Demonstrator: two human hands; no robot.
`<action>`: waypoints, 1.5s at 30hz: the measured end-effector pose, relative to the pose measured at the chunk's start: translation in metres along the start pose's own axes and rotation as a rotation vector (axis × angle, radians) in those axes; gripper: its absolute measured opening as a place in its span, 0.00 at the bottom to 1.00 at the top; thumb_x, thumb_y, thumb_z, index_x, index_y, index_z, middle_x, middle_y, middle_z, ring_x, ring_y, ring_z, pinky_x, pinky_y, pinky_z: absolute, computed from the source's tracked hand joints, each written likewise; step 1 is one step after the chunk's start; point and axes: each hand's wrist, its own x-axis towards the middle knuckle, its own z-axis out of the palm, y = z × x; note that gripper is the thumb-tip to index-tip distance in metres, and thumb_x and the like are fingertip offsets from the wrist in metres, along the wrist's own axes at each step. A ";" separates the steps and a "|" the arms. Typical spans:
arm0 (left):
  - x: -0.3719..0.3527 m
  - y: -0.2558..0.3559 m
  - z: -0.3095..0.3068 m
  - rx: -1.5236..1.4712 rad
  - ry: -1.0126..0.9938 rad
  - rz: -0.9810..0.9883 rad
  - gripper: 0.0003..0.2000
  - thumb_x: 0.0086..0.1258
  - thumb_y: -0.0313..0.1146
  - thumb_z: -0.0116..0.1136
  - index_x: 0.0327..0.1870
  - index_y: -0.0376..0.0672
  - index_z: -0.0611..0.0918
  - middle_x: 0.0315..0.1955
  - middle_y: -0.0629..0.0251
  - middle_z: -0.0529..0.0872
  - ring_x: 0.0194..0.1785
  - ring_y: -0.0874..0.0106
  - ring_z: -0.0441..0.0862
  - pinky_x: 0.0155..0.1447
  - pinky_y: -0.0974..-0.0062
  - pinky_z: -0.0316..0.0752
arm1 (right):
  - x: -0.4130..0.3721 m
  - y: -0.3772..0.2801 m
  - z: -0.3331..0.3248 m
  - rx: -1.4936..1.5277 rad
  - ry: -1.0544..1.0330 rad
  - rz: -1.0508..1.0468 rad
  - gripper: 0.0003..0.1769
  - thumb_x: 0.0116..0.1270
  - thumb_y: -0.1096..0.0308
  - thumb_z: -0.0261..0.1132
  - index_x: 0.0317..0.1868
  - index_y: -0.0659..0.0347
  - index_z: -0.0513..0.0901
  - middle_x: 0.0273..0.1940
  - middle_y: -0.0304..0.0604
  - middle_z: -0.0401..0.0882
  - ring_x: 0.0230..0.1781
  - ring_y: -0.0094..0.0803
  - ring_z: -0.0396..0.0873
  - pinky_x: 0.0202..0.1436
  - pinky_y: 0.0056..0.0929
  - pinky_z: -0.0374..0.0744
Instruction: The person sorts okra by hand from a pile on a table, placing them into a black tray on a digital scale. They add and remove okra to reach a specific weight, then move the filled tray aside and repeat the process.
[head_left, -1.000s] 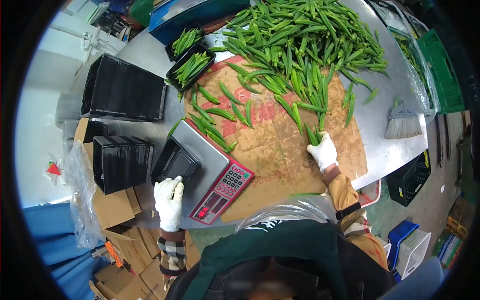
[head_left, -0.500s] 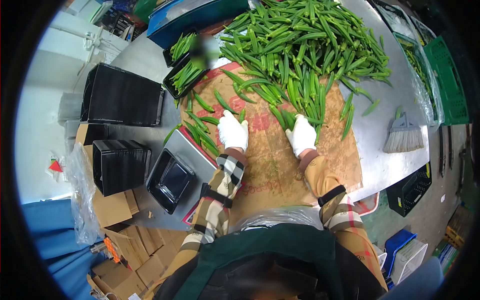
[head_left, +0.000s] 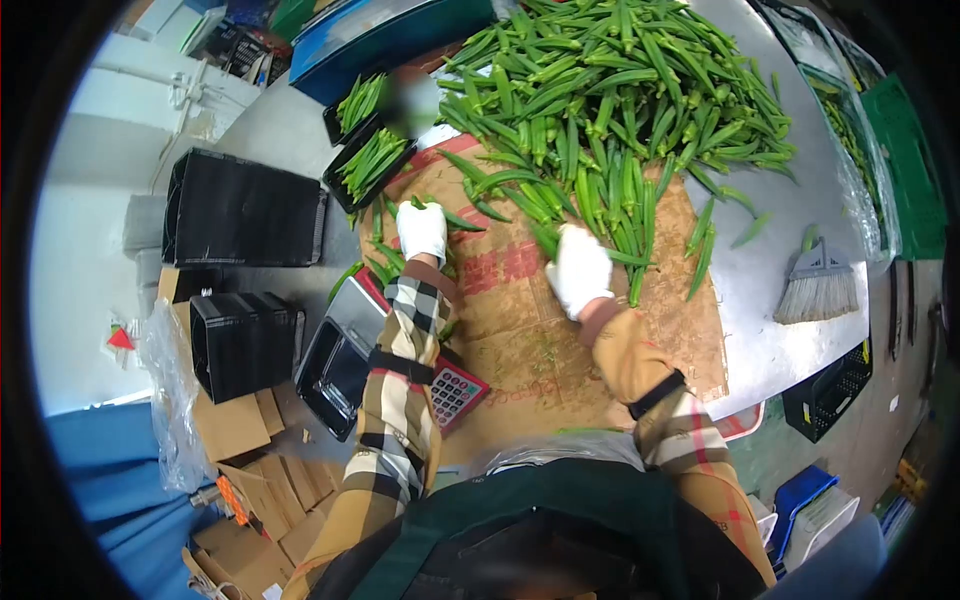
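Both my hands wear white gloves. My left hand (head_left: 422, 234) is closed over okra near the left side of a cardboard sheet (head_left: 515, 335), with green tips showing past its fingers. My right hand (head_left: 581, 270) is curled on an okra pod (head_left: 545, 238) at the front of a large okra heap (head_left: 620, 90); its fingertips are partly hidden. Several loose okra pods lie around my left hand. Beyond it, a black tray filled with okra (head_left: 375, 165) stands at the table's back left.
A scale with a keypad (head_left: 460, 392) sits left of the cardboard, bearing an empty black tray (head_left: 338, 372). Stacked black trays (head_left: 245, 212) stand farther left, with another stack (head_left: 245, 345) nearer. A brush (head_left: 818, 285) lies on the metal table at right.
My left hand has moved left and away from me, toward the filled trays. My right hand has shifted slightly left. The scale's keypad has come into view as my left arm moved.
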 end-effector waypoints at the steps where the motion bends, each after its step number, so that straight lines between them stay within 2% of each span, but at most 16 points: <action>1: 0.001 0.009 0.006 0.066 0.109 -0.003 0.15 0.63 0.37 0.64 0.36 0.30 0.80 0.31 0.45 0.87 0.37 0.50 0.85 0.43 0.57 0.78 | 0.003 -0.005 0.008 -0.037 -0.097 0.030 0.21 0.57 0.66 0.71 0.50 0.60 0.76 0.42 0.51 0.80 0.42 0.51 0.82 0.45 0.47 0.82; 7: -0.014 0.016 0.016 0.005 -0.039 0.068 0.14 0.58 0.32 0.69 0.40 0.36 0.78 0.32 0.54 0.86 0.37 0.62 0.84 0.45 0.64 0.78 | 0.006 -0.001 0.003 0.013 -0.326 0.054 0.26 0.53 0.67 0.73 0.53 0.61 0.76 0.43 0.54 0.81 0.45 0.51 0.82 0.47 0.46 0.81; 9: -0.008 0.006 0.001 -0.155 -0.064 0.048 0.17 0.58 0.29 0.67 0.45 0.36 0.75 0.33 0.58 0.83 0.36 0.67 0.81 0.45 0.67 0.77 | 0.003 0.002 -0.044 0.125 -0.252 0.051 0.32 0.50 0.69 0.74 0.58 0.59 0.76 0.47 0.52 0.82 0.50 0.50 0.82 0.54 0.42 0.80; 13: 0.002 -0.007 -0.065 -0.172 0.042 0.062 0.22 0.55 0.25 0.64 0.51 0.35 0.71 0.37 0.56 0.81 0.35 0.68 0.80 0.40 0.68 0.79 | 0.001 0.044 -0.064 0.011 -0.039 -0.079 0.31 0.49 0.72 0.71 0.58 0.57 0.77 0.45 0.46 0.79 0.45 0.45 0.79 0.46 0.42 0.78; 16: -0.003 -0.003 -0.082 -0.201 -0.010 -0.062 0.07 0.53 0.24 0.62 0.33 0.35 0.81 0.26 0.65 0.83 0.27 0.73 0.78 0.33 0.71 0.75 | -0.004 0.057 -0.042 -0.170 -0.124 -0.145 0.26 0.55 0.74 0.67 0.57 0.58 0.77 0.41 0.46 0.79 0.43 0.44 0.79 0.44 0.41 0.77; 20: 0.031 -0.061 -0.030 0.147 0.152 -0.047 0.15 0.55 0.33 0.69 0.39 0.33 0.83 0.29 0.55 0.87 0.33 0.61 0.85 0.43 0.64 0.79 | -0.011 0.052 -0.020 -0.368 -0.132 -0.142 0.17 0.61 0.74 0.63 0.52 0.58 0.78 0.35 0.43 0.78 0.37 0.42 0.78 0.40 0.41 0.75; 22: 0.013 -0.034 -0.023 0.215 0.227 -0.044 0.20 0.55 0.34 0.70 0.46 0.35 0.79 0.41 0.45 0.86 0.45 0.51 0.85 0.52 0.59 0.79 | -0.010 0.053 -0.030 -0.303 -0.154 -0.142 0.20 0.59 0.72 0.66 0.53 0.58 0.78 0.35 0.43 0.79 0.37 0.43 0.79 0.41 0.41 0.75; 25: 0.011 -0.018 -0.024 0.334 0.163 0.075 0.23 0.54 0.34 0.71 0.49 0.37 0.76 0.43 0.46 0.86 0.48 0.47 0.84 0.55 0.58 0.78 | -0.017 0.049 -0.063 -0.142 -0.222 -0.004 0.25 0.55 0.69 0.70 0.55 0.57 0.78 0.36 0.45 0.80 0.38 0.44 0.81 0.43 0.42 0.77; 28: 0.040 -0.042 -0.036 0.296 -0.077 0.059 0.24 0.53 0.33 0.71 0.52 0.36 0.78 0.44 0.46 0.87 0.49 0.51 0.86 0.57 0.62 0.79 | -0.029 0.060 -0.078 0.030 -0.204 0.237 0.34 0.49 0.65 0.76 0.59 0.56 0.76 0.40 0.52 0.87 0.40 0.50 0.86 0.46 0.43 0.82; 30: 0.013 -0.017 -0.055 0.262 -0.008 0.239 0.24 0.53 0.31 0.70 0.53 0.36 0.80 0.45 0.47 0.88 0.49 0.55 0.87 0.56 0.64 0.79 | -0.035 0.063 -0.101 0.166 -0.154 0.423 0.34 0.49 0.65 0.76 0.59 0.58 0.76 0.40 0.53 0.88 0.41 0.51 0.86 0.46 0.42 0.83; 34: -0.041 0.021 -0.075 0.750 -0.184 0.365 0.11 0.62 0.30 0.62 0.46 0.46 0.87 0.43 0.48 0.89 0.48 0.50 0.87 0.54 0.58 0.81 | -0.050 0.090 -0.098 0.294 -0.050 0.579 0.34 0.52 0.62 0.75 0.61 0.57 0.76 0.40 0.53 0.89 0.40 0.49 0.88 0.46 0.42 0.84; 36: -0.051 -0.004 -0.059 0.847 -0.177 0.395 0.09 0.69 0.34 0.58 0.43 0.48 0.89 0.43 0.50 0.89 0.48 0.52 0.86 0.54 0.56 0.80 | -0.052 0.088 -0.082 0.138 -0.069 0.565 0.36 0.52 0.62 0.75 0.63 0.58 0.75 0.44 0.53 0.87 0.43 0.49 0.87 0.50 0.42 0.83; 38: -0.054 -0.015 -0.052 0.909 -0.061 0.500 0.14 0.57 0.29 0.69 0.45 0.49 0.89 0.43 0.54 0.88 0.49 0.52 0.85 0.54 0.59 0.81 | -0.059 0.093 -0.051 0.069 -0.072 0.519 0.40 0.52 0.63 0.76 0.66 0.59 0.72 0.49 0.54 0.82 0.49 0.49 0.83 0.52 0.42 0.81; 41: -0.043 -0.023 -0.047 0.942 -0.042 0.523 0.15 0.55 0.34 0.74 0.45 0.50 0.90 0.43 0.56 0.86 0.50 0.54 0.84 0.55 0.60 0.80 | -0.054 0.078 -0.052 -0.002 -0.090 0.449 0.43 0.52 0.64 0.76 0.68 0.62 0.70 0.50 0.54 0.82 0.48 0.48 0.83 0.51 0.41 0.81; 44: -0.059 0.023 -0.059 0.812 -0.149 0.552 0.16 0.54 0.35 0.76 0.44 0.48 0.90 0.42 0.56 0.88 0.46 0.53 0.85 0.52 0.61 0.81 | -0.042 0.075 -0.055 -0.048 -0.132 0.464 0.43 0.52 0.64 0.77 0.68 0.62 0.69 0.48 0.53 0.83 0.45 0.47 0.84 0.50 0.41 0.82; 45: -0.057 0.033 -0.051 0.646 -0.258 0.379 0.14 0.55 0.33 0.76 0.43 0.45 0.89 0.36 0.58 0.90 0.38 0.58 0.87 0.46 0.65 0.80 | -0.039 0.075 -0.060 -0.007 -0.153 0.489 0.41 0.52 0.64 0.78 0.67 0.63 0.71 0.48 0.51 0.84 0.44 0.45 0.85 0.49 0.40 0.82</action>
